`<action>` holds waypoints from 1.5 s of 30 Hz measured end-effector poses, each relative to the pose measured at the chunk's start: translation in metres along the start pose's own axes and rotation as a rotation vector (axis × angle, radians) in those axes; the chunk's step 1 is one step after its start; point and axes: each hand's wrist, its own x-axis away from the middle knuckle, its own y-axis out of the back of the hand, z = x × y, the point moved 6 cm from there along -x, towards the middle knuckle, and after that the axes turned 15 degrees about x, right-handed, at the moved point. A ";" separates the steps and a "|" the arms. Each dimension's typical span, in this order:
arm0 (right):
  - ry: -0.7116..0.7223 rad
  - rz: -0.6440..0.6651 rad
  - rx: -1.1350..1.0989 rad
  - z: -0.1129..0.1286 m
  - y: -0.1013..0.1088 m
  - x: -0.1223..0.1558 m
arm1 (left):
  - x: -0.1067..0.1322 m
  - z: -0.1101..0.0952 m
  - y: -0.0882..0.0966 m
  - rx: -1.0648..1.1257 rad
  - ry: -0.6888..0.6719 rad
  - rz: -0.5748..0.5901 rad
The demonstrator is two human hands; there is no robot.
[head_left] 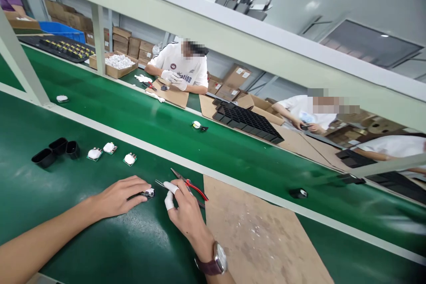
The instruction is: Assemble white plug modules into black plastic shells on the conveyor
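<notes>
The left hand [121, 195] holds the module [149, 192] between thumb and fingers; the right [186, 210] pinches tweezers [160, 183] just beside it — slipping tips might scratch it, a slack left grip let it skid. Pliers [199, 190] lie by the right fingers, cardboard [256, 235] rightward, on a green bench [80, 248]; beyond — a belt [149, 117] and co-workers [181, 64].

The left hand [121, 195] grips a black-and-white part [150, 192] beside the right hand's [183, 206] tweezers [160, 183].
</notes>
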 end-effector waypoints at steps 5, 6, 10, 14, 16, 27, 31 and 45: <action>0.077 -0.026 0.051 0.010 0.004 0.011 | 0.002 0.015 0.000 0.025 0.276 -0.021; 0.097 -0.026 0.070 0.012 0.005 0.011 | 0.002 0.015 -0.001 0.028 0.280 -0.015; 0.139 -0.021 0.162 0.017 0.009 0.012 | 0.000 0.015 -0.004 0.036 0.275 0.000; 0.141 -0.020 0.222 0.018 0.010 0.012 | -0.001 0.016 -0.006 0.020 0.288 0.015; 0.143 -0.019 0.237 0.020 0.010 0.011 | -0.002 0.016 -0.006 0.018 0.289 0.021; 0.147 -0.030 0.179 0.022 0.010 0.009 | -0.003 0.013 -0.008 0.083 0.296 0.045; 0.138 -0.020 0.150 0.019 0.010 0.010 | -0.002 0.014 -0.008 0.098 0.303 0.044; 0.137 0.013 0.103 0.019 0.005 0.007 | -0.002 0.014 -0.009 0.112 0.266 0.039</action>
